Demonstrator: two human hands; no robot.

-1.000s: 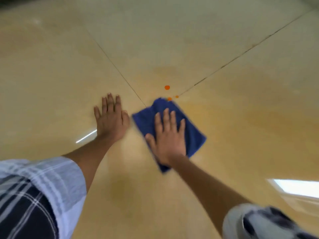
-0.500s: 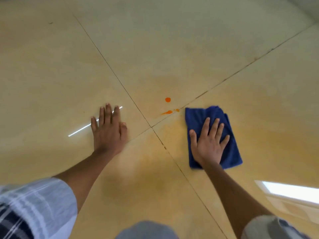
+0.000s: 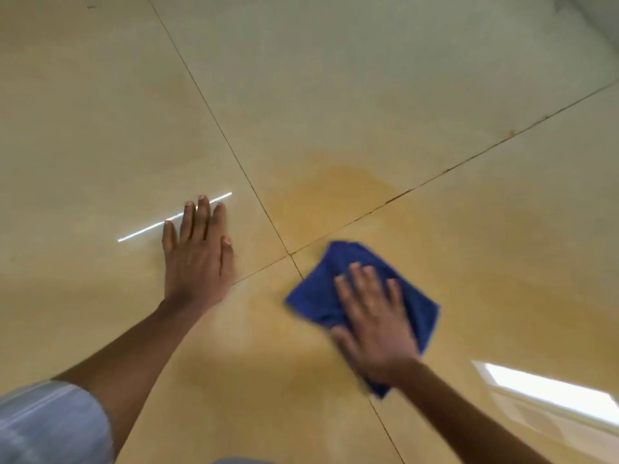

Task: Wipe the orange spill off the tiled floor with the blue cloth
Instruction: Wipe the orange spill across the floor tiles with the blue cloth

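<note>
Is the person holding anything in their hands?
Nothing is gripped. The right hand presses flat on the middle of the blue cloth, fingers spread. The left hand lies flat on the bare tiled floor.

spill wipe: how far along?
Done: no bright orange drops visible. In hand: right hand presses the blue cloth flat by the tile joint; left hand braces on the floor. Left: a faint orange smear beyond the cloth.
</note>
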